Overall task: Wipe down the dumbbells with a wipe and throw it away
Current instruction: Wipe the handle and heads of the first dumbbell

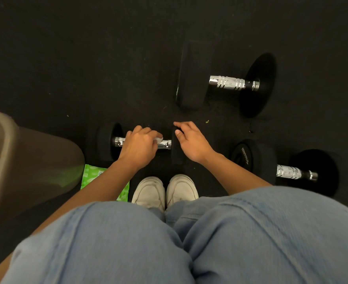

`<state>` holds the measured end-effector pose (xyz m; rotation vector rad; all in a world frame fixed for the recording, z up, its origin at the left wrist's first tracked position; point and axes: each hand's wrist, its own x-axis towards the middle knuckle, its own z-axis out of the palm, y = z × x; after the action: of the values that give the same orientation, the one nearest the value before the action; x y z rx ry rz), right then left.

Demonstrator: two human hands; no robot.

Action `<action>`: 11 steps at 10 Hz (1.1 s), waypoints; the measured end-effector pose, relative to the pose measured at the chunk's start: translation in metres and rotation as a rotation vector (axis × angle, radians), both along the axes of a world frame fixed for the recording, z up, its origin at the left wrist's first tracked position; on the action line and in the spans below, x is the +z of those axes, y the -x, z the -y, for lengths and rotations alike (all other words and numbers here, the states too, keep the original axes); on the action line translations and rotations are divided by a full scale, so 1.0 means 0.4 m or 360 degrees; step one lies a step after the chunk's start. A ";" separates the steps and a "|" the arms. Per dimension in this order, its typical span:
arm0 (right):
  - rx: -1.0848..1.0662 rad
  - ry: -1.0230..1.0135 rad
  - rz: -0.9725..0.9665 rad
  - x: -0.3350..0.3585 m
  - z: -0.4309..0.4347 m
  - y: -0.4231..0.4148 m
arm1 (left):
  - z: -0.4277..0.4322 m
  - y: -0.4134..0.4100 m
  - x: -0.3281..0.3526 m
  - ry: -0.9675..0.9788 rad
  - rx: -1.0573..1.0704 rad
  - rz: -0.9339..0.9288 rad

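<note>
At the frame centre the left hand point(140, 144) pinches the soft, light wipe point(159, 138) against the handle point(166, 144). The right hand point(192, 143) rests loose-fingered on the dumbbell point(105, 144) head, which is probably heavy and best steadied there.

Glossy chrome handle point(166, 144), matt rubber floor point(87, 68)
</note>
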<state>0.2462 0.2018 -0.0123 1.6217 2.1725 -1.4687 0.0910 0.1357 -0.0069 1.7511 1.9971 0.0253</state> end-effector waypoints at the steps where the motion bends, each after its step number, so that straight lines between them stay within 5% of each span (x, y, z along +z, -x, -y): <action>1: 0.0010 0.0000 -0.0007 0.001 0.001 -0.001 | 0.005 0.013 0.000 0.0040 0.0015 -0.0072; 11: 0.0029 -0.0026 -0.0034 0.000 0.007 -0.010 | -0.034 -0.005 0.003 0.0230 -0.0089 -0.0054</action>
<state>0.2504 0.1991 -0.0123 1.5940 2.2105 -1.4740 0.0930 0.1493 -0.0059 1.7246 1.9216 -0.1641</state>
